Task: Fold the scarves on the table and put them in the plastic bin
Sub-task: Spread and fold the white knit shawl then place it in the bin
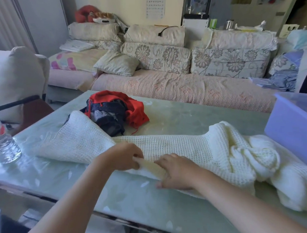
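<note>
Both hands meet at the near edge of a cream knitted scarf [165,143], which lies stretched across the glass-topped table [193,118]. The left hand [125,156] has its fingers curled and pinches a raised fold of that edge; just beside it the right hand [177,172] closes over the same fold, fingers on top and thumb low against the table side of the cloth, so each hand holds the scarf in a narrow grip. Between the two hands a short ridge of knit stands up off the surface. Leftward from the grip the scarf spreads flat and then rises, its far corner resting against a heap of other scarves. Rightward from the grip it narrows and then bunches into a thick, loose mound at the table's end. Beyond the grip and a little to its left sits that heap – a red scarf [135,110] tangled with a dark scarf [108,118], both unfolded. Well to the right of the hands, past the bunched end, stands the pale purple plastic bin [289,127]; its inside cannot be seen. Far to the left of the grip a clear water bottle [2,145] rests near the table's edge, and behind the table runs a flowered sofa [168,87]
</note>
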Action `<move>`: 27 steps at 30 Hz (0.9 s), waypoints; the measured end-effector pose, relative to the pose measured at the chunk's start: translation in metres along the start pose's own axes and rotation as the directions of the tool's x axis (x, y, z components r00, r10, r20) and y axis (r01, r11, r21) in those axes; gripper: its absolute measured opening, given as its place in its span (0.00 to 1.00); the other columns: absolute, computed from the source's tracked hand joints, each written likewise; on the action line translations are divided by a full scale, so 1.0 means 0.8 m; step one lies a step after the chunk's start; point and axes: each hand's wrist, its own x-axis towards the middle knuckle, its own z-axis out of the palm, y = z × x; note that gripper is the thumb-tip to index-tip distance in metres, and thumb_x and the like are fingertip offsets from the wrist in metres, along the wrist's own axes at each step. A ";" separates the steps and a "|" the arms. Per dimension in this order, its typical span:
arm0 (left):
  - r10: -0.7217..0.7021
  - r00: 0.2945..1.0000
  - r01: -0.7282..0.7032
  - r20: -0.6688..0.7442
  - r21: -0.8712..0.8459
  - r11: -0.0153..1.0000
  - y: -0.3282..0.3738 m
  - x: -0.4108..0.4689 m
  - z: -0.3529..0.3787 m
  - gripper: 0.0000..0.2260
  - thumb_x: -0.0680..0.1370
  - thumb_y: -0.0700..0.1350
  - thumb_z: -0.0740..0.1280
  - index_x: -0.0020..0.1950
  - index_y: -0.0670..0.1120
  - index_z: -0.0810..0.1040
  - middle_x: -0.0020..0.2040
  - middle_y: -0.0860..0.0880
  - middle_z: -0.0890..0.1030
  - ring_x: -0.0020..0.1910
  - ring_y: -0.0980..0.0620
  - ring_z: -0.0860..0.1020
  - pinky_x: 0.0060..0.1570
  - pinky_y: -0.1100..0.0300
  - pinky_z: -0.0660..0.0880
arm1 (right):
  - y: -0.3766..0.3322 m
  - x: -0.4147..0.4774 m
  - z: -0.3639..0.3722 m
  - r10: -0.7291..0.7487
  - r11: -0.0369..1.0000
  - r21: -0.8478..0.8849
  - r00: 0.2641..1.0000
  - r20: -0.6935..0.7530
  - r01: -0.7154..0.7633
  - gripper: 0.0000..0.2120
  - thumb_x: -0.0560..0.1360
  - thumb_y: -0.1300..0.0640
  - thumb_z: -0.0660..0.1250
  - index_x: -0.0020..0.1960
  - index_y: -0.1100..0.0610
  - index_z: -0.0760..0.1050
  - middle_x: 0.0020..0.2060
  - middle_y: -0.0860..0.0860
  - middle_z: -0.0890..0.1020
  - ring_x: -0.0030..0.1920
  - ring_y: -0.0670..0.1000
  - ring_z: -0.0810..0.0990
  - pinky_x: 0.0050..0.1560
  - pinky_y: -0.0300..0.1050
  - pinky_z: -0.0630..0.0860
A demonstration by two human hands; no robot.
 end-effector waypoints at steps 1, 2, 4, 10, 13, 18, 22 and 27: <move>-0.007 0.999 0.006 -0.033 -0.009 1.000 0.001 -0.006 -0.004 0.12 0.73 0.49 0.72 0.56 0.57 0.81 0.50 0.58 0.79 0.50 0.56 0.75 0.49 0.61 0.72 | 0.001 -0.005 0.000 0.002 0.997 -0.075 1.000 0.026 0.000 0.32 0.72 0.35 0.64 0.73 0.44 0.66 0.71 0.46 0.67 0.70 0.51 0.66 0.65 0.54 0.69; -0.009 0.998 0.008 -0.059 -0.018 1.000 0.003 -0.013 -0.007 0.12 0.73 0.49 0.71 0.56 0.57 0.81 0.50 0.58 0.80 0.49 0.57 0.75 0.48 0.61 0.73 | 0.004 -0.008 -0.002 0.006 0.992 -0.129 0.999 0.035 -0.002 0.28 0.74 0.43 0.65 0.73 0.45 0.67 0.70 0.48 0.68 0.69 0.53 0.67 0.63 0.53 0.71; -0.003 0.998 -0.001 -0.061 -0.060 0.998 0.012 -0.027 -0.009 0.13 0.74 0.51 0.71 0.57 0.58 0.80 0.51 0.58 0.80 0.48 0.56 0.76 0.50 0.59 0.75 | 0.011 -0.014 -0.012 0.023 0.967 -0.253 1.000 0.020 -0.017 0.20 0.76 0.60 0.63 0.67 0.48 0.74 0.63 0.50 0.73 0.63 0.56 0.73 0.51 0.49 0.73; 0.000 0.947 0.065 0.320 -0.191 0.979 0.050 -0.038 0.018 0.17 0.77 0.63 0.64 0.46 0.51 0.81 0.40 0.55 0.77 0.38 0.53 0.73 0.42 0.59 0.69 | 0.025 -0.044 -0.050 0.272 0.956 -0.185 0.920 0.281 -0.227 0.13 0.74 0.44 0.67 0.57 0.45 0.79 0.49 0.45 0.80 0.45 0.50 0.77 0.47 0.47 0.74; -0.085 0.988 0.107 0.126 -0.181 0.978 0.057 -0.021 0.017 0.18 0.80 0.59 0.61 0.44 0.48 0.80 0.44 0.53 0.81 0.41 0.53 0.78 0.44 0.57 0.73 | 0.027 -0.045 -0.058 0.321 0.920 0.099 0.874 0.364 -0.379 0.40 0.64 0.17 0.54 0.54 0.46 0.82 0.60 0.43 0.77 0.59 0.50 0.77 0.62 0.52 0.71; -0.132 0.973 0.145 0.189 -0.055 0.988 0.073 0.008 0.042 0.33 0.76 0.67 0.60 0.77 0.53 0.60 0.78 0.47 0.57 0.76 0.40 0.58 0.70 0.37 0.62 | 0.046 -0.016 -0.039 0.348 0.898 0.303 0.936 -0.051 -0.318 0.27 0.76 0.27 0.53 0.63 0.40 0.77 0.69 0.48 0.75 0.66 0.52 0.75 0.67 0.55 0.71; -0.193 0.927 0.194 0.323 0.029 0.981 0.066 0.045 0.061 0.46 0.69 0.78 0.55 0.78 0.60 0.36 0.77 0.51 0.30 0.76 0.40 0.31 0.68 0.26 0.40 | 0.071 0.004 -0.007 0.400 0.871 0.215 0.892 0.209 -0.441 0.36 0.77 0.29 0.55 0.79 0.36 0.45 0.81 0.49 0.42 0.81 0.55 0.43 0.77 0.63 0.49; -0.302 0.936 0.305 0.182 0.008 0.952 0.005 0.095 0.043 0.44 0.72 0.76 0.53 0.78 0.59 0.36 0.78 0.50 0.32 0.77 0.43 0.34 0.70 0.29 0.37 | 0.100 0.031 -0.015 0.389 0.728 0.643 0.916 -0.099 -0.239 0.28 0.80 0.40 0.62 0.78 0.37 0.58 0.81 0.46 0.46 0.80 0.49 0.49 0.77 0.50 0.50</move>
